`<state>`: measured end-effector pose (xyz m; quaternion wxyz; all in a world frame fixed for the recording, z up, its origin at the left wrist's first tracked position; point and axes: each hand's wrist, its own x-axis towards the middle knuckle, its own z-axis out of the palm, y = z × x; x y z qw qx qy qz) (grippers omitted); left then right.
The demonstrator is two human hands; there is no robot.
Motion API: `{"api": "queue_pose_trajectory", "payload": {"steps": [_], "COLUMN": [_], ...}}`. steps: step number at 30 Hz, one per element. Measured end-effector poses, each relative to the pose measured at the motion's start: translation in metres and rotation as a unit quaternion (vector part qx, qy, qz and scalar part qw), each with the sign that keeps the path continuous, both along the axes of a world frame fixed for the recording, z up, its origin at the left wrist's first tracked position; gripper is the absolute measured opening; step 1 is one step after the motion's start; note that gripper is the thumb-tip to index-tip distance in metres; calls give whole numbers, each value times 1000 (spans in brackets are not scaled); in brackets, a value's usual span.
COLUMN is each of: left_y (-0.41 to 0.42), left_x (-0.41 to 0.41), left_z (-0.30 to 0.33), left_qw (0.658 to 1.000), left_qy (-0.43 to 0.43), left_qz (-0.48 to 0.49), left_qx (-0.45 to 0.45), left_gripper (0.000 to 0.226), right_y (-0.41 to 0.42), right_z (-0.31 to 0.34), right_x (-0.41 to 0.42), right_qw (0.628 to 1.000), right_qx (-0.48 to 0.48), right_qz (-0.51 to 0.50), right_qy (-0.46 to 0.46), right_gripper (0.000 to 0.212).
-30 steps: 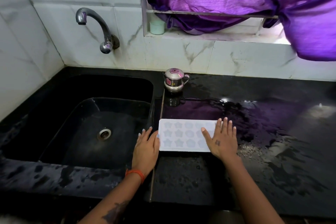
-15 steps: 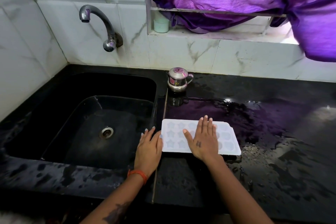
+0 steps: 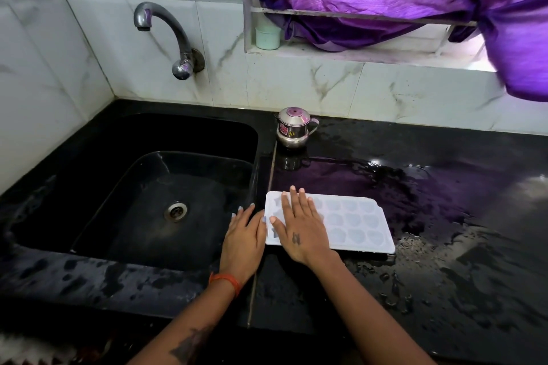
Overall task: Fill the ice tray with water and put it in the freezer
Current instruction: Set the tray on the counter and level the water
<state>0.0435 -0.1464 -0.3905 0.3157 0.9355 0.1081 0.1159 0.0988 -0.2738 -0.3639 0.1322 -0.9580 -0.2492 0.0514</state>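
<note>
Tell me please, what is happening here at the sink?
A person stands at a wet black counter beside a sink. A white ice tray lies flat on the counter. The right hand rests flat on the tray's left part, fingers straight. The left hand lies flat at the tray's left edge, beside the sink. No water runs from the tap, and whether the tray holds water cannot be told.

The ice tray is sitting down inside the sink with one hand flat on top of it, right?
Not quite. The ice tray is not in the sink; it lies on the black counter just right of it. The right hand does lie flat on top, as the head view shows.
</note>
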Motion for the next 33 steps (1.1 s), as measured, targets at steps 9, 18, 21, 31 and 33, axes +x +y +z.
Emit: {"api": "queue_pose_trajectory", "payload": {"steps": [9, 18, 21, 31, 33], "left_y": [0, 0, -1, -2, -2], "left_x": [0, -1, -1, -3, -3], "left_z": [-1, 0, 1, 3, 4], "left_qw": [1000, 1000, 1000, 1000, 1000], "left_qy": [-3, -1, -3, 5, 5], "left_qz": [-1, 3, 4, 6, 5], "left_qx": [4, 3, 6, 13, 10], "left_gripper": [75, 74, 76, 55, 55], "right_y": [-5, -25, -37, -85, -97], "right_z": [5, -16, -20, -31, -32], "right_x": [-9, -22, -25, -22, -20], "right_qw": [992, 982, 979, 972, 972], "right_qx": [34, 77, 100, 160, 167], "right_qz": [124, 133, 136, 111, 97], "right_qy": [-10, -107, -119, -132, -133], "right_gripper": [90, 45, 42, 53, 60]}}
